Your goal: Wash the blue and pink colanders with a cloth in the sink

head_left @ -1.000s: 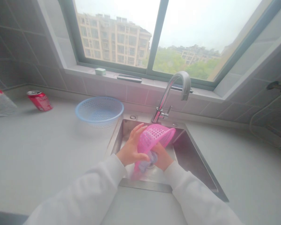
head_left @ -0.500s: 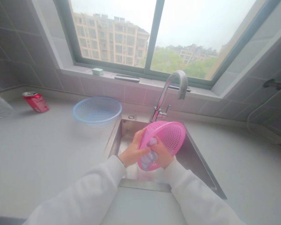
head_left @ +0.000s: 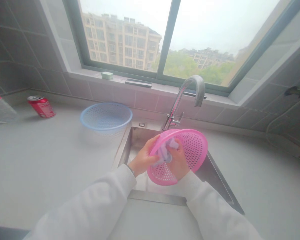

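Observation:
A pink plastic colander point(head_left: 195, 150) is tilted over the sink point(head_left: 162, 197), its open side facing me. My left hand point(head_left: 144, 158) grips its left rim, thumb inside and fingers behind the wall. Inside the colander, my right hand point(head_left: 178, 163) is closed on a pale lavender cloth point(head_left: 164, 153), pressed against the inner wall. Part of the cloth is hidden by the fingers. Behind the colander rises the chrome faucet point(head_left: 176, 103); I see no water running from it.
A light blue colander point(head_left: 106, 128) stands on the counter point(head_left: 65, 166) left of the sink. Farther left are a red can point(head_left: 42, 107) and a clear plastic bag point(head_left: 1, 110). On the windowsill lie a green sponge-like block point(head_left: 107, 75) and a dark flat strip point(head_left: 138, 83).
My right hand and the cloth have moved up along the colander's inner wall. The colander has shifted slightly right and turned more toward me. The whole view has moved a little.

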The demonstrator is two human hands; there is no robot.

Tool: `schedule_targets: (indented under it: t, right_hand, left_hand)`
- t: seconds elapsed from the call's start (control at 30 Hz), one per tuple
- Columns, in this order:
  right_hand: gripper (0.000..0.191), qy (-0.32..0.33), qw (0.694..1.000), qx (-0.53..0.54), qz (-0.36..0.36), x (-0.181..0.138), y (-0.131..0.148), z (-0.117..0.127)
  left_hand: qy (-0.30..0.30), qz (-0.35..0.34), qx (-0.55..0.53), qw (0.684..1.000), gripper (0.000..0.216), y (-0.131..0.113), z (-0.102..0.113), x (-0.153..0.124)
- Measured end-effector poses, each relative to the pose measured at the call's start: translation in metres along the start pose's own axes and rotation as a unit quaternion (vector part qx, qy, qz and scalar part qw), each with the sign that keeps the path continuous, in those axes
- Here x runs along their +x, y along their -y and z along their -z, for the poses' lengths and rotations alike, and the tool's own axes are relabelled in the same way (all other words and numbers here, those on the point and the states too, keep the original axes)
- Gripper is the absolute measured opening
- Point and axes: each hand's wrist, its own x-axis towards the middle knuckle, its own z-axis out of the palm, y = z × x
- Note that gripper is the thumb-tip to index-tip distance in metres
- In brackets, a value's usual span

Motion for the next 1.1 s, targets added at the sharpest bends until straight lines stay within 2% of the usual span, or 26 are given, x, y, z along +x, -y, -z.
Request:
schedule_targets:
  t: [0.07, 0.1, 0.13, 0.2, 0.3, 0.37, 0.43, 0.5, 0.6, 0.63, 0.7, 0.77, 0.8, 0.83, 0.93, 1.0, 1.03, 1.1]
  right_hand:
    - [0.037, -0.05, 0.998, 0.026, 0.031, 0.002, 0.004, -0.001]
    - [0.036, -0.051, 0.998, 0.001, 0.043, 0.002, 0.006, -0.002]
    - [0.034, -0.029, 0.997, -0.049, 0.051, 0.001, 0.006, -0.003]
    - [0.026, 0.072, 0.977, -0.193, 0.059, -0.002, 0.007, -0.007]
    - [0.019, 0.241, 0.883, -0.398, 0.062, -0.007, 0.005, -0.012]
    - [0.025, 0.285, 0.823, -0.488, 0.054, -0.008, 0.003, -0.01]
    - [0.03, 0.291, 0.789, -0.539, 0.036, -0.007, -0.001, -0.004]
    - [0.033, 0.283, 0.803, -0.524, 0.031, -0.005, -0.004, 0.002]
    - [0.029, 0.251, 0.862, -0.436, 0.052, -0.004, -0.006, 0.005]
    - [0.025, 0.225, 0.883, -0.407, 0.064, -0.005, -0.005, 0.004]
    - [0.018, 0.131, 0.921, -0.352, 0.1, -0.006, -0.002, 0.0]
    - [0.017, 0.046, 0.938, -0.31, 0.146, -0.009, 0.001, -0.004]
    - [0.018, 0.037, 0.937, -0.307, 0.166, -0.01, 0.002, -0.005]
    - [0.02, 0.057, 0.929, -0.318, 0.179, -0.011, 0.003, -0.005]
    - [0.027, 0.221, 0.869, -0.415, 0.155, -0.013, 0.004, -0.004]
    - [0.031, 0.281, 0.824, -0.479, 0.114, -0.013, 0.003, -0.003]
    - [0.033, 0.286, 0.806, -0.507, 0.107, -0.013, 0.001, -0.002]
    - [0.039, 0.251, 0.786, -0.547, 0.138, -0.012, -0.003, 0.0]
  left_hand:
    - [0.012, 0.011, -0.015, 1.0, 0.094, 0.001, -0.003, 0.001]
    - [0.012, 0.013, -0.024, 1.0, 0.094, 0.0, -0.004, 0.001]
    - [0.005, 0.009, -0.037, 0.999, 0.094, -0.001, -0.004, 0.001]
    - [-0.015, -0.009, -0.072, 0.997, 0.091, -0.005, -0.003, 0.001]
    - [-0.052, -0.025, -0.101, 0.993, 0.084, -0.014, 0.003, -0.002]
    - [-0.071, -0.026, -0.087, 0.993, 0.082, -0.019, 0.009, -0.004]
    - [-0.077, -0.031, -0.058, 0.995, 0.086, -0.022, 0.012, -0.005]
    - [-0.072, -0.041, -0.025, 0.996, 0.098, -0.021, 0.011, -0.006]
    - [-0.054, -0.054, -0.004, 0.997, 0.109, -0.014, 0.001, -0.008]
    - [-0.045, -0.052, -0.01, 0.998, 0.109, -0.012, -0.003, -0.009]
    - [-0.028, -0.04, -0.029, 0.998, 0.103, -0.008, -0.013, -0.012]
    - [-0.025, -0.025, -0.045, 0.998, 0.095, -0.005, -0.019, -0.015]
    - [-0.029, -0.02, -0.051, 0.998, 0.093, -0.005, -0.02, -0.016]
    - [-0.033, -0.017, -0.058, 0.998, 0.093, -0.006, -0.019, -0.017]
    - [-0.04, -0.017, -0.075, 0.996, 0.098, -0.014, -0.01, -0.016]
    - [-0.057, -0.03, -0.061, 0.996, 0.098, -0.02, 0.0, -0.015]
    - [-0.073, -0.043, -0.044, 0.995, 0.096, -0.024, 0.005, -0.014]
    - [-0.104, -0.072, -0.008, 0.992, 0.09, -0.028, 0.013, -0.013]
